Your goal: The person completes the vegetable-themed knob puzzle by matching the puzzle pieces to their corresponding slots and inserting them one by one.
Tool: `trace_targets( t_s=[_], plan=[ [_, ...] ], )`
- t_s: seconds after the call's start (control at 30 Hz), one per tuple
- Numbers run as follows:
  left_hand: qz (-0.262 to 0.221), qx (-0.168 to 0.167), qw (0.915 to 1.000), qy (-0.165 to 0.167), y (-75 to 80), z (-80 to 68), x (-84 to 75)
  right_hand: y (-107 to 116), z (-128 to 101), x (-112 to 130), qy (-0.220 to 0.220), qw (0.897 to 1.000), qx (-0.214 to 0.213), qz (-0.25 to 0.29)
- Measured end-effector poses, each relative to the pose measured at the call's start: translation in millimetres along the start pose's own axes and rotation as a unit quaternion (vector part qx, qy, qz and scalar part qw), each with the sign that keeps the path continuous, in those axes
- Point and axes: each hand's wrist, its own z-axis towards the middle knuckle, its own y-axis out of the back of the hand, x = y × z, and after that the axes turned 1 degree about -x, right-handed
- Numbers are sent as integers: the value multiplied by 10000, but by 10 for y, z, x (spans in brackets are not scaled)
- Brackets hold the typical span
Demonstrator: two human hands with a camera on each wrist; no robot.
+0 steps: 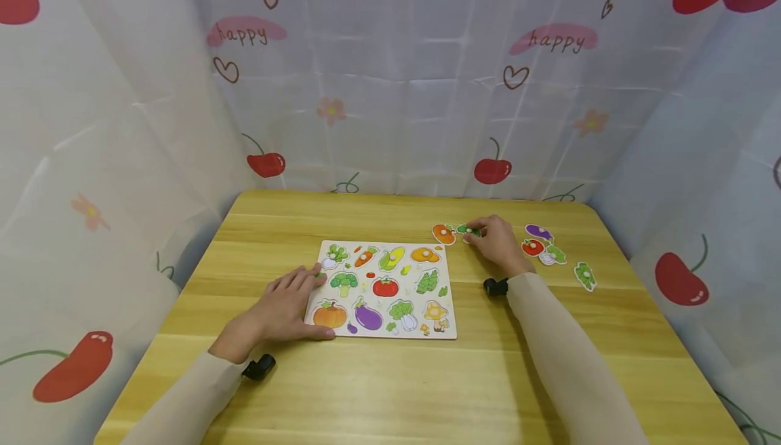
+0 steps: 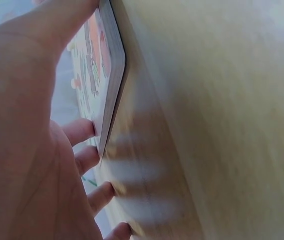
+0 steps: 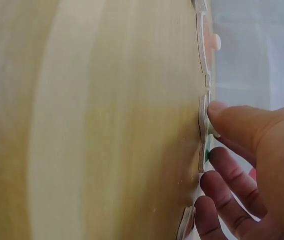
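Left hand (image 1: pixel 281 309) flat, fingers straight, pressing puzzle board's (image 1: pixel 390 326) left edge; right hand (image 1: pixel 497 243) pinches green piece (image 1: pixel 468 230) near table's (image 1: pixel 390 391) far edge.

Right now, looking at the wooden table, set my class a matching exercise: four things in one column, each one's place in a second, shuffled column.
Things:
1. left hand
2. right hand
3. purple eggplant piece
4. flat wooden vegetable puzzle board

Places:
A. lying loose beyond the right hand's far side
B. middle of the table
C. resting on the board's left edge
D. on a small green piece, right of the board

Pairs: 1-C, 2-D, 3-A, 4-B
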Motion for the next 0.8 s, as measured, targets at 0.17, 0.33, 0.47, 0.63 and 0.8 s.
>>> trace_targets(
  t_s=[0.17, 0.33, 0.47, 0.63, 0.8],
  plan=[
    [-18, -14, 10000, -25, 21, -1, -24, -9, 2, 1, 80, 9998, -162, -34],
    [6, -28, 10000, -49, 45, -13, -19, -30, 18, -8, 88, 9995, -299, -95],
    [-34, -20, 10000, -85, 61, -20, -7, -32, -1, 0, 65, 9992, -385, -92],
    [-160, -20, 9998, -149, 55, -29, 38, -30, -22, 3, 94, 9989, -450, -73],
    [-200, 24, 9996, -197, 68, -29, 72, -24, -46, -2, 142, 9982, -572, -97]
  ],
)
